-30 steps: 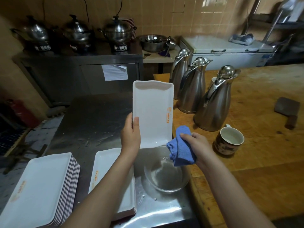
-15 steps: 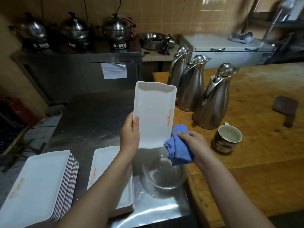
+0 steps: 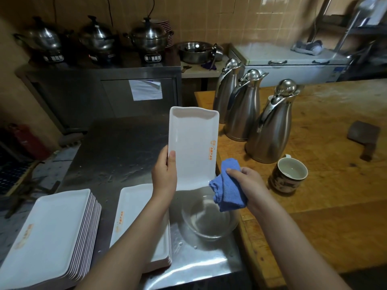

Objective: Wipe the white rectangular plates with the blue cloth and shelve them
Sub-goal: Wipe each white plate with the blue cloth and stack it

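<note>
A clear glass bowl (image 3: pixel 207 223) sits on the steel worktop (image 3: pixel 117 147) under our hands; we cannot tell if it holds water. A mug (image 3: pixel 290 174) stands on the wooden worktop (image 3: pixel 335 185). Our left hand (image 3: pixel 164 174) grasps a white rectangular plate (image 3: pixel 192 147) upright, orange print near its right edge. Our right hand (image 3: pixel 249 183) has its fingers (image 3: pixel 233 171) clenched on the bunched blue cloth (image 3: pixel 227 193), which touches the plate's lower right corner. 2 plate stacks (image 3: pixel 48 233) lie at our left.

Upright white plate (image 3: pixel 192 143), bunched blue cloth (image 3: pixel 228 191) seemingly touching its corner.
</note>
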